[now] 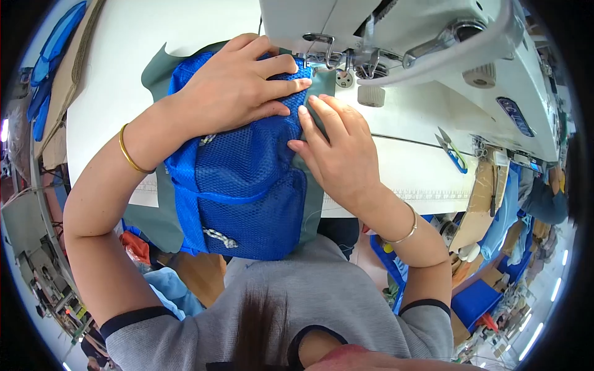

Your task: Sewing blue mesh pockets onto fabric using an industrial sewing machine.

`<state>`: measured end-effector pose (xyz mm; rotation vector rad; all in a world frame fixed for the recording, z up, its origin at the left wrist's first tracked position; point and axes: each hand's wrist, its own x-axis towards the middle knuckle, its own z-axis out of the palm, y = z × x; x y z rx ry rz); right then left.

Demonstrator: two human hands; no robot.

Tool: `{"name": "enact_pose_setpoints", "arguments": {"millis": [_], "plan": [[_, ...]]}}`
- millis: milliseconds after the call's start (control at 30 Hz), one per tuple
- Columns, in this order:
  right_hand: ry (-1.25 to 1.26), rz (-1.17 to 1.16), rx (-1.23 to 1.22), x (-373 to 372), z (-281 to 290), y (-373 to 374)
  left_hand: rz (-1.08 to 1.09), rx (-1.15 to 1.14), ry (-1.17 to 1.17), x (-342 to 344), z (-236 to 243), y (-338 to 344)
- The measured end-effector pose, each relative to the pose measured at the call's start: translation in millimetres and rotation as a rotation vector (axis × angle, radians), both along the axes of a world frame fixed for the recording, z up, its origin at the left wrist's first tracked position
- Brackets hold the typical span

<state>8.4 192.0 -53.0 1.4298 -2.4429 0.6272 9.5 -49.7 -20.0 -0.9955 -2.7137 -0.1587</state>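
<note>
A blue mesh sewn piece (pixel 247 222) with pockets, blue binding and short speckled cords lies over a dark green fabric sheet (pixel 156 73), its lower end hanging toward my lap. Spread across its upper part is my left hand (pixel 238 86), fingers apart and fingertips by the right edge of the mesh. My right hand (pixel 341 145) rests with fingers extended along that same edge, touching the green fabric and the blue border. Just beyond the fingertips, the sewing machine (pixel 427 46) has its needle area over the upper edge of the work. The exact stitching point is partly hidden.
Thread snips (pixel 453 151) with blue-and-green handles lie on the white table (pixel 102 133), right of my right hand. A printed ruler strip (pixel 421 195) runs along the table's near edge. Cardboard (pixel 475 207) hangs at the right; blue pieces (pixel 52 62) hang far left.
</note>
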Motion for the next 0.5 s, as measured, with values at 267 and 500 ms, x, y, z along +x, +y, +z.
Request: {"name": "enact_pose_setpoints", "arguments": {"millis": [267,500], "plan": [[0.003,-0.011,0.002,-2.4,-4.5,0.3,-0.013,0.01,0.004,-4.1,-1.9,-2.3],[-0.045,-0.032,0.042,6.5,8.3,4.8,0.009,0.009,-0.049,-4.4,-1.4,-1.2]]}}
